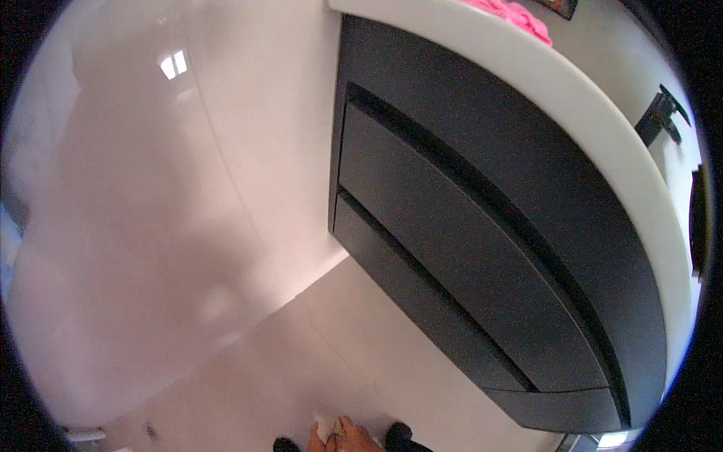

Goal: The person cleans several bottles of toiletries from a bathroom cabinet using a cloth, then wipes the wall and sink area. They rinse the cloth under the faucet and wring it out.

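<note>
Both my hands show at the lower edge, close together between my two dark-shod feet. My left hand is closed, its fingers against a small whitish, crumpled-looking piece, perhaps cloth or paper; I cannot make out its kind. Right beside it, my right hand has its fingers bent inward toward the same piece. Most of both palms and the wrists are cut off by the edge of the view.
A dark vanity cabinet with drawers stands to the right under a white countertop. On it are a black faucet and a pink cloth. A glossy pale wall rises at left above the light floor.
</note>
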A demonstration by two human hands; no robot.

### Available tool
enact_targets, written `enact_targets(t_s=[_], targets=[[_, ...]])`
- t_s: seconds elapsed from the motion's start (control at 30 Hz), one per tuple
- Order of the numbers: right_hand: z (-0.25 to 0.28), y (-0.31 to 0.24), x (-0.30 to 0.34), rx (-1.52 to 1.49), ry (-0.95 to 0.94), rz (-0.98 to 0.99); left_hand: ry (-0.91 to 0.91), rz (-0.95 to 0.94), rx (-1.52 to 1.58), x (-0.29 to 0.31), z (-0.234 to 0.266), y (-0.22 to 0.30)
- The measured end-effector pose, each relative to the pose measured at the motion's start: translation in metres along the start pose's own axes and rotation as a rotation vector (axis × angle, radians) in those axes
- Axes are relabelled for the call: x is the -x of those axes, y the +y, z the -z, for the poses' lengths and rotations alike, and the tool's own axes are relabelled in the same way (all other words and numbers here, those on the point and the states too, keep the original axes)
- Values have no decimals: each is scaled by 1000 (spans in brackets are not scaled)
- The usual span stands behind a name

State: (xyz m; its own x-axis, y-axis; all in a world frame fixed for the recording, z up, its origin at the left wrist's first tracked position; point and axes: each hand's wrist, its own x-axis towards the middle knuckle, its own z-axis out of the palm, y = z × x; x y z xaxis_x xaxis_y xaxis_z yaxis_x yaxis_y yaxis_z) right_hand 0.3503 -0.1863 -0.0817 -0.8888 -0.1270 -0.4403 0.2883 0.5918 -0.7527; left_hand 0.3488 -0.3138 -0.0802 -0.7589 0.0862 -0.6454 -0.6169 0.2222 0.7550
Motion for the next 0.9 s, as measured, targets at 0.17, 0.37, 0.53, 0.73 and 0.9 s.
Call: enact_targets(t_s=[0.17, 0.37, 0.53, 0.73, 0.9], targets=[[-14, -7, 23, -57, -537, -501, -218, 151, 39, 1, 26, -108], [18, -37, 102, -320, -287, -318, -243, 167, 15, 68, 32, -23], [99, -165, 142, -379, 20, -283, -294, 154, 269, 115, 26, 90], [135, -251, 157, -149, 137, -135, -460, 286, 715, 147, 45, 218], [232, -340, 194, -625, 204, -6, -579, 311, 445, 184, 63, 372]])
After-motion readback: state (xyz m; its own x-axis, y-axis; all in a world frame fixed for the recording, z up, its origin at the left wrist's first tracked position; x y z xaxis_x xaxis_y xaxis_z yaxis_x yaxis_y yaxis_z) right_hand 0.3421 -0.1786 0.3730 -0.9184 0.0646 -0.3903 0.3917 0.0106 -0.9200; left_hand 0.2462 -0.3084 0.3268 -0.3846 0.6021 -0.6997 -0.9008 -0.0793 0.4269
